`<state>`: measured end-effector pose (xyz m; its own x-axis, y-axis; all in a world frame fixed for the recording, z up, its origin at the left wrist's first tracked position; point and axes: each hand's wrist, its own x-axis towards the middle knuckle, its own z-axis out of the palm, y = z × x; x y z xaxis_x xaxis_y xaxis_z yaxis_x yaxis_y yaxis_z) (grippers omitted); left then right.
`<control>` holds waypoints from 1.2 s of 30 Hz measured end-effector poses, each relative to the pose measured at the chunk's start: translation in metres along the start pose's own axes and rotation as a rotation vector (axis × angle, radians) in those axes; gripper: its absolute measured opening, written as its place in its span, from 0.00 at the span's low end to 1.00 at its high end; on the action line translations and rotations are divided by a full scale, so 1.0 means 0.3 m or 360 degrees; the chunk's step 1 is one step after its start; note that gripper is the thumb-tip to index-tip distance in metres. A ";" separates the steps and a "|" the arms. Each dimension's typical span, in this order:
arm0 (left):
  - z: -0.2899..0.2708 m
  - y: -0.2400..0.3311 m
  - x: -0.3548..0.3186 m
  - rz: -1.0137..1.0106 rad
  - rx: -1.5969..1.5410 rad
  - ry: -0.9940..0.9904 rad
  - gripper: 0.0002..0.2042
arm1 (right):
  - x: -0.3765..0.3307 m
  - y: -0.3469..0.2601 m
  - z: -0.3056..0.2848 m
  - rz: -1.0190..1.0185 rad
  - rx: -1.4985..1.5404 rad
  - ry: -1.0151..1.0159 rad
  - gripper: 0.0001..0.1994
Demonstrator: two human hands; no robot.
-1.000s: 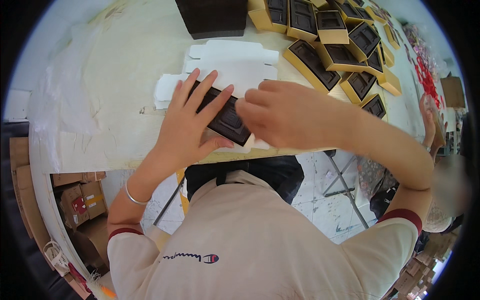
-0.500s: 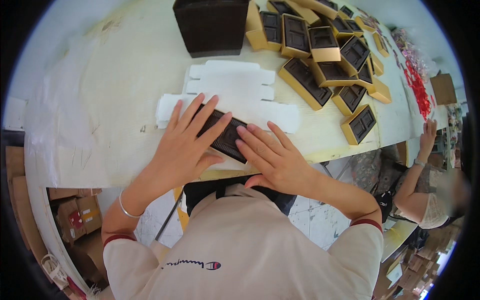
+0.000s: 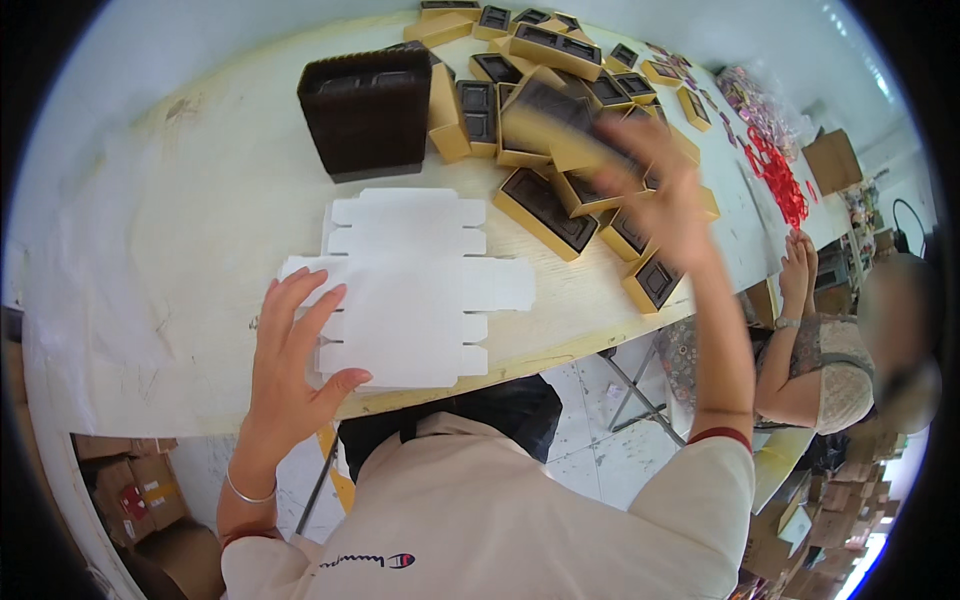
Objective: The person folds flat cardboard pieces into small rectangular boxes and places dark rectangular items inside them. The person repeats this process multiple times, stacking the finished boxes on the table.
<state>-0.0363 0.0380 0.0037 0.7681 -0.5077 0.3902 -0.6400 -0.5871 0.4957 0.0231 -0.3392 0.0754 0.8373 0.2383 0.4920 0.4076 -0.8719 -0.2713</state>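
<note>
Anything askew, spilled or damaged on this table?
Nothing looks damaged or spilled. The gold boxes with dark inserts lie in a loose heap at mixed angles, not in rows. The white flat blanks sit slightly fanned under the left hand. The right hand is motion-blurred over the heap.

I see the flat carton blanks (image 3: 410,290) lying before the tray stack (image 3: 368,110), boxes (image 3: 560,120) piled right, possibly overlapping.
</note>
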 end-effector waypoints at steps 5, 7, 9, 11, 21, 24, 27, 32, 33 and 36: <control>0.026 -0.001 0.020 -0.0022 0.0089 -0.0335 0.37 | 0.249 0.512 -0.082 0.0503 -0.0375 -0.0055 0.31; 0.050 -0.026 0.041 0.0022 0.0061 -0.0402 0.38 | 0.281 0.696 -0.045 0.0465 -0.0503 -0.0063 0.34; 0.067 -0.042 0.046 0.0022 0.0123 -0.0514 0.39 | 0.290 0.694 0.000 0.0215 -0.0691 0.0104 0.33; 0.086 -0.053 0.010 -0.0009 0.0251 -0.0583 0.41 | 0.296 0.389 0.040 -0.0093 -0.0457 0.0236 0.31; 0.048 0.028 0.010 0.0061 0.0162 -0.0486 0.31 | -0.266 -0.388 0.251 -0.0462 0.0254 -0.0756 0.23; 0.028 0.023 0.031 0.0032 0.0031 -0.0553 0.25 | -0.235 -0.369 0.251 -0.0421 0.0429 -0.0795 0.20; 0.012 0.028 0.059 0.0110 0.0048 -0.0574 0.21 | -0.199 -0.342 0.230 -0.0361 0.0572 -0.0931 0.17; 0.025 0.000 0.107 -0.0299 -0.0087 -0.0840 0.14 | -0.203 -0.329 0.269 -0.0161 0.0531 -0.0830 0.12; 0.053 0.000 0.108 -0.0265 -0.0023 -0.0618 0.12 | -0.220 -0.351 0.299 -0.0121 0.0469 -0.0629 0.10; 0.127 -0.011 0.106 -0.0083 0.0199 -0.0105 0.09 | -0.243 -0.351 0.326 -0.0465 0.0169 -0.0183 0.09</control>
<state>-0.0106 -0.0003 -0.0150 0.7998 -0.5125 0.3127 -0.6003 -0.6855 0.4120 -0.0452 -0.2229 -0.0127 0.7127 0.5236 0.4668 0.6671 -0.7118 -0.2200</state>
